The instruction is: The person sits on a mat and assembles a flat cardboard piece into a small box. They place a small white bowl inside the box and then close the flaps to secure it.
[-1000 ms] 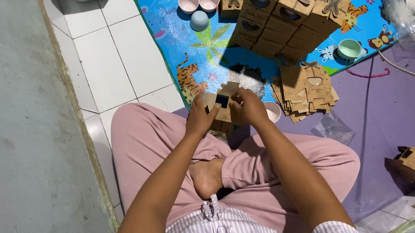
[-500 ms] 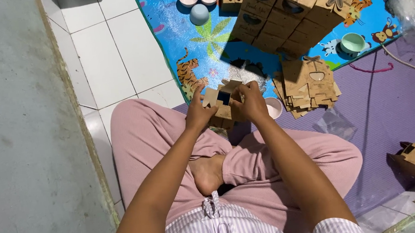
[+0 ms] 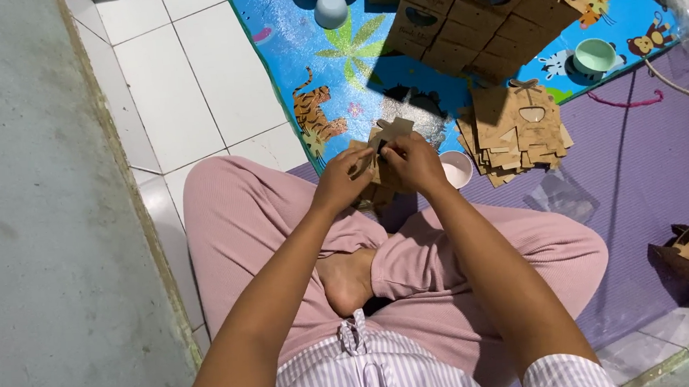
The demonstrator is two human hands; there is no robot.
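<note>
Both hands have drawn closer together since a moment ago, and the view has tipped down, cutting off the top of the stacked boxes [image 3: 478, 19]. Left hand [image 3: 342, 181] and right hand [image 3: 414, 162] pinch a small brown cardboard box [image 3: 387, 133] above the crossed legs, fingers clenched on its flaps. Flat cut-out blanks [image 3: 516, 131] of the same matte card lie fanned beside a small round cup [image 3: 457, 168] on the purple mat [image 3: 647, 186].
</note>
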